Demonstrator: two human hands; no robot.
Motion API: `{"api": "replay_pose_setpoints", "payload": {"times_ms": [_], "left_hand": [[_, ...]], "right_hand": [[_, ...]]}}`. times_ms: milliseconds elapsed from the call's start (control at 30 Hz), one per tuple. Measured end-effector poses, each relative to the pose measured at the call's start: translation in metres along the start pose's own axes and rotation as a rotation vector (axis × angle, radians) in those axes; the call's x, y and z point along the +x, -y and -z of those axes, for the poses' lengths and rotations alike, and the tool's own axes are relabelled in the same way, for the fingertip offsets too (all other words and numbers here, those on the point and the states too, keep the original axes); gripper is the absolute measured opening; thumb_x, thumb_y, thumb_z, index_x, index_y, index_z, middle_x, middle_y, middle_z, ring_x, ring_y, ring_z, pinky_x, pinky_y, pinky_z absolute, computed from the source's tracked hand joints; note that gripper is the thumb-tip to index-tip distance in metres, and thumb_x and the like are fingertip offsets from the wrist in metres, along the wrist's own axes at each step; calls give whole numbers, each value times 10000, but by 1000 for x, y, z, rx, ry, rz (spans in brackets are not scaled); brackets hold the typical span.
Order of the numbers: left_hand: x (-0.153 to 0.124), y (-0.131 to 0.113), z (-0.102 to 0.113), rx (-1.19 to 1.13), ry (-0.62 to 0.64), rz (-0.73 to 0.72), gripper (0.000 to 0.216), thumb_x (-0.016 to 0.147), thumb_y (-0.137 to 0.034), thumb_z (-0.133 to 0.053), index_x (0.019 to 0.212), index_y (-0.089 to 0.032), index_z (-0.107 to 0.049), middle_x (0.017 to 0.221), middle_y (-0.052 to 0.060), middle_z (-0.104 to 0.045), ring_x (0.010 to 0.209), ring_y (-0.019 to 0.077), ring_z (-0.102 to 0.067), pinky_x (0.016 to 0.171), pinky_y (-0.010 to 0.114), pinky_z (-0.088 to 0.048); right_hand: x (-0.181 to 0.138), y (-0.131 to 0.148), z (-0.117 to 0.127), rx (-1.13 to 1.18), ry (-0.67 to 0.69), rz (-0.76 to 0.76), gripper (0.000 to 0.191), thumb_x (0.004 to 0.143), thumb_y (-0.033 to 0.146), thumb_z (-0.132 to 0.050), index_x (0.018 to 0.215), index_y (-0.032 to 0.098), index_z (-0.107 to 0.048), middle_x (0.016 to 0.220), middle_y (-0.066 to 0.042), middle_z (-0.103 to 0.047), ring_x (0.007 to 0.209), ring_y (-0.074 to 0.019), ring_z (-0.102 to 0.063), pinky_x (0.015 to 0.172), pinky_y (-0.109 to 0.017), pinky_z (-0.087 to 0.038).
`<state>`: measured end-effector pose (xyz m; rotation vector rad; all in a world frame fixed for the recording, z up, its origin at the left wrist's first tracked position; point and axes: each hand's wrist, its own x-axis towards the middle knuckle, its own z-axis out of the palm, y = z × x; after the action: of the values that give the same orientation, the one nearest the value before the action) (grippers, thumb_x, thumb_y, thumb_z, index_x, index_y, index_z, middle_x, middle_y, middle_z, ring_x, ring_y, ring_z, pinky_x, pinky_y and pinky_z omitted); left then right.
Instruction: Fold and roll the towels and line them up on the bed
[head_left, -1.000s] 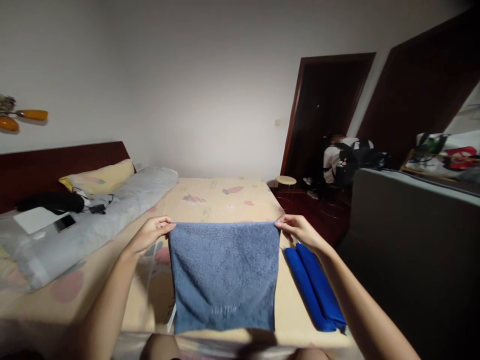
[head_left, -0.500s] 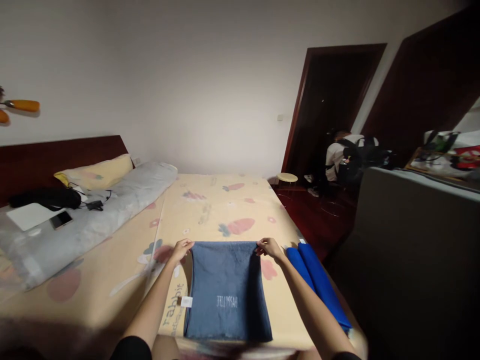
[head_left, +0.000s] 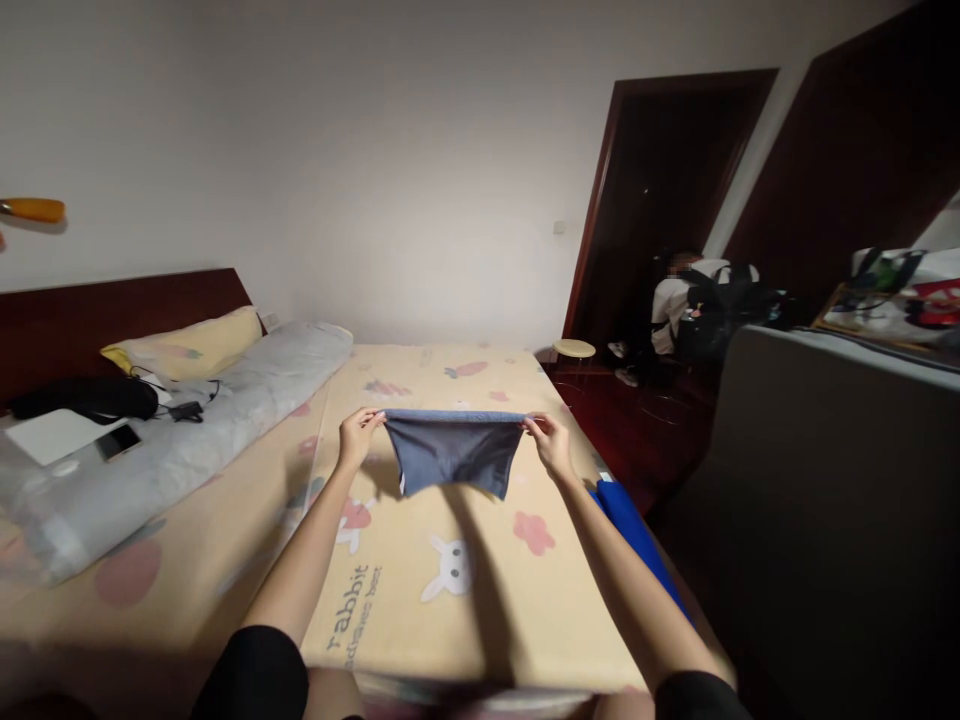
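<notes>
Leftmost, an orange lamp shade juts from the wall above a dark headboard. Below it, a yellow pillow leans beside a long grey quilt, on which lie a flat white slab, a phone, a black bag and a small black adapter. Further right, the left hand pinches one upper corner of a blue-grey towel, thumb and fingers closed on the cloth. The towel is stretched taut between both hands over the printed bed sheet, its short-looking lower part hanging above a rabbit print. The right hand grips the opposite upper corner between its fingertips. Just beyond the right forearm, blue rolled cloth lies along the bed's edge, partly hidden. Behind stands a round stool; near the dark door, a person in white bends forward. Rightmost rises a dark panel.
</notes>
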<state>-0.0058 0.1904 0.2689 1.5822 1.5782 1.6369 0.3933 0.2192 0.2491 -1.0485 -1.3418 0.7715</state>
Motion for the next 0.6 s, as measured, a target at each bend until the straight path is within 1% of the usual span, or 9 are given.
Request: {"api": "replay_pose_setpoints", "payload": {"times_ms": [67, 133, 200, 300, 400, 467, 533, 600], "left_hand": [[-13, 0, 8, 64, 13, -33, 366, 743, -523, -612, 917, -207, -675, 886, 44, -721, 819, 177, -647, 774, 280, -473], [-39, 10, 14, 145, 54, -46, 307, 760, -471, -603, 912, -219, -690, 908, 48, -721, 843, 191, -643, 793, 293, -471], [-73, 27, 18, 236, 122, -44, 224, 767, -400, -599, 867, -229, -704, 897, 51, -721, 856, 204, -639, 810, 310, -474], [-135, 58, 15, 390, 247, -15, 127, 757, -279, -593, 771, -236, -711, 830, 54, -715, 835, 213, -636, 801, 329, -485], [-201, 84, 9, 547, 358, 18, 151, 737, -166, -576, 719, -238, -707, 811, 48, -704, 842, 215, -636, 799, 332, -479], [-239, 97, 6, 642, 410, 33, 189, 712, -101, -572, 692, -244, -695, 799, 35, -695, 856, 219, -633, 827, 345, -462], [-267, 108, 6, 716, 435, 43, 223, 714, -68, -554, 691, -252, -679, 810, 32, -691, 880, 229, -629, 857, 368, -447], [-284, 116, 7, 766, 445, 41, 245, 733, -60, -524, 707, -260, -663, 840, 38, -690, 920, 240, -621, 878, 385, -438]], "right_hand": [[-12, -2, 8, -11, -5, 24, 526, 699, 680, -617, 917, 202, -632, 954, -98, -724, 925, -238, -665, 855, -382, -516], [-36, -13, 16, -37, 19, 20, 534, 687, 684, -623, 912, 200, -636, 973, -100, -721, 934, -245, -659, 861, -391, -516], [-69, -33, 21, -79, 70, -4, 513, 682, 677, -628, 870, 200, -644, 921, -90, -726, 888, -243, -665, 833, -385, -523], [-131, -71, 23, -173, 155, -61, 427, 699, 630, -617, 757, 209, -656, 767, -66, -722, 745, -239, -668, 719, -369, -529], [-193, -107, 22, -299, 187, -118, 337, 707, 554, -592, 638, 229, -648, 628, -52, -691, 625, -251, -644, 616, -373, -500], [-226, -125, 22, -379, 170, -144, 301, 711, 510, -563, 612, 239, -649, 609, -60, -684, 610, -269, -636, 609, -394, -489], [-250, -138, 24, -442, 142, -154, 279, 722, 478, -531, 646, 248, -669, 658, -76, -698, 658, -290, -644, 644, -417, -490], [-264, -145, 27, -483, 129, -147, 258, 734, 447, -514, 696, 257, -685, 722, -83, -712, 732, -300, -648, 701, -427, -490]]}}
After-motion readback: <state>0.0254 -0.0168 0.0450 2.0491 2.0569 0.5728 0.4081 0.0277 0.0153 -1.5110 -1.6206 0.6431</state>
